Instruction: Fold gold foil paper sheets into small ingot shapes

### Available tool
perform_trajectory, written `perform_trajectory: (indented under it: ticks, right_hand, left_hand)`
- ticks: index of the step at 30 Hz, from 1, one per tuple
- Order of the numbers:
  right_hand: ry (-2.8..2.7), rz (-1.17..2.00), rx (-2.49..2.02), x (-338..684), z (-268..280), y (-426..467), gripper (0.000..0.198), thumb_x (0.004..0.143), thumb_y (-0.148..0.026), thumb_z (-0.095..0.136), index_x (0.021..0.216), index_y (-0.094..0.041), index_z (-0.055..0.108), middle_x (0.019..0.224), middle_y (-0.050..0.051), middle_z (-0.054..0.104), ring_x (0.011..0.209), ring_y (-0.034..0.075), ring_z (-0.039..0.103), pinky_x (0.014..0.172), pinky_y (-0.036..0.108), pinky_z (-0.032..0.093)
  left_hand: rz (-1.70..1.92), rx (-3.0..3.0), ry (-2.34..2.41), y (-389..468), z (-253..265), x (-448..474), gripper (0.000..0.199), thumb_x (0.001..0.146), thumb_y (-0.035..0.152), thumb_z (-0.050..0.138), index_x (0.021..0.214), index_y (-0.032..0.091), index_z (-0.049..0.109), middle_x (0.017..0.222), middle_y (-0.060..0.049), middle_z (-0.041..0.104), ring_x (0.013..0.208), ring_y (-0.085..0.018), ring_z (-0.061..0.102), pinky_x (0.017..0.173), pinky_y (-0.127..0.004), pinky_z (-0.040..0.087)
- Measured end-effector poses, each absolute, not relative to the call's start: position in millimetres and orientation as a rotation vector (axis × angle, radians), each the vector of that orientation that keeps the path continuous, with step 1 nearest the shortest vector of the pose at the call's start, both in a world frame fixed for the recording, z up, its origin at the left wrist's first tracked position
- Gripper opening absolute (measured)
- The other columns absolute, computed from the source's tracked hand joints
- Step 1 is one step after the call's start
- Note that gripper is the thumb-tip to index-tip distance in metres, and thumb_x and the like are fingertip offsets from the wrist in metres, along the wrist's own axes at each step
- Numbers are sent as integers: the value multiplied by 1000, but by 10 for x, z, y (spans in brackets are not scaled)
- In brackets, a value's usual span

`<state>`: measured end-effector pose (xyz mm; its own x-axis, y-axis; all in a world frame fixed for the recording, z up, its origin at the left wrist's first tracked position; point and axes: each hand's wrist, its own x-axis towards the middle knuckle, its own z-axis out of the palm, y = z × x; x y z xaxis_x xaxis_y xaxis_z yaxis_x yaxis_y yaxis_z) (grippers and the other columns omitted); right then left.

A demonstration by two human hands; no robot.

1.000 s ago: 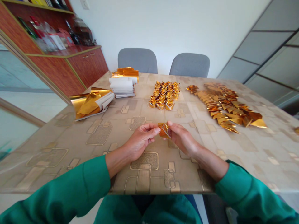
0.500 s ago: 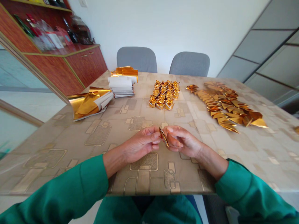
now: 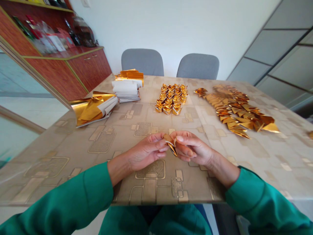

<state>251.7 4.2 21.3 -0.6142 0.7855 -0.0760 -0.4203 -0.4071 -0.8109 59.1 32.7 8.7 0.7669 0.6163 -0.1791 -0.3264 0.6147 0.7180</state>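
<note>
A small folded piece of gold foil paper (image 3: 171, 144) is held between my two hands, above the near part of the table. My left hand (image 3: 151, 149) pinches its left side with thumb and fingers. On the other side, my right hand (image 3: 192, 147) grips its edge between thumb and forefinger. The piece is partly spread, with a pale inner side showing between gold flaps. Beyond my hands stand rows of finished-looking gold paper ingots (image 3: 171, 99). To the right lies a spread of flat folded gold paper pieces (image 3: 234, 109).
Gold and white paper sheets (image 3: 94, 109) lie curled at the left, beside a stack of white-backed sheets (image 3: 126, 89). The patterned tablecloth (image 3: 102, 142) covers the table. Two grey chairs (image 3: 142, 62) stand behind it, and a wooden cabinet (image 3: 61, 73) is at the far left.
The folded paper between my hands has spread from a thin, narrow edge into parted flaps. Both hands have barely moved. The piles on the table are unchanged.
</note>
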Motion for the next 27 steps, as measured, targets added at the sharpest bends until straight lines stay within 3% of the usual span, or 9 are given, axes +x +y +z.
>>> perform_trajectory:
  ticks: [3, 8, 14, 20, 23, 27]
  right_hand:
    - [-1009, 2095, -588, 2551, 238, 45, 25, 86, -39, 65, 98, -18, 65, 39, -14, 40, 32, 5, 18, 36, 18, 25]
    - [-934, 2136, -636, 2534, 282, 65, 26, 83, -33, 70, 70, -19, 53, 37, -14, 32, 33, 4, 17, 35, 16, 23]
    - [-832, 2147, -600, 2503, 222, 84, 34, 87, -29, 66, 61, -17, 46, 42, -12, 34, 36, 3, 19, 39, 16, 25]
    - [-794, 2135, -604, 2479, 163, 91, 21, 87, -27, 65, 73, -19, 51, 44, -13, 30, 38, 5, 14, 39, 16, 23]
    - [-795, 2101, -620, 2470, 139, 106, 25, 87, -26, 65, 72, -19, 47, 45, -13, 30, 40, 5, 14, 40, 16, 22]
    - [-804, 2073, -644, 2463, 122, 120, 30, 86, -28, 66, 68, -19, 44, 46, -12, 30, 41, 5, 15, 41, 17, 23]
  left_hand:
    - [565, 725, 443, 345, 80, 580, 27, 66, 29, 87, 80, 15, 69, 65, 3, 50, 57, -5, 40, 53, -16, 34]
    - [597, 684, 422, 346, 48, 614, 25, 69, 26, 86, 80, 12, 68, 65, 4, 48, 53, -3, 38, 48, -14, 33]
    - [627, 451, 369, 297, 102, 647, 18, 71, 11, 82, 72, 10, 64, 56, 8, 39, 43, 1, 31, 39, -9, 26]
    - [663, 373, 350, 277, 119, 660, 13, 73, 6, 77, 77, 10, 65, 56, 8, 41, 42, 1, 34, 40, -10, 28]
    - [715, 376, 393, 278, 128, 672, 20, 75, 4, 73, 90, 14, 66, 60, 7, 46, 45, -1, 41, 44, -12, 34]
    - [745, 457, 424, 268, 151, 674, 20, 75, 7, 72, 91, 16, 63, 64, 5, 51, 49, -2, 43, 48, -14, 36]
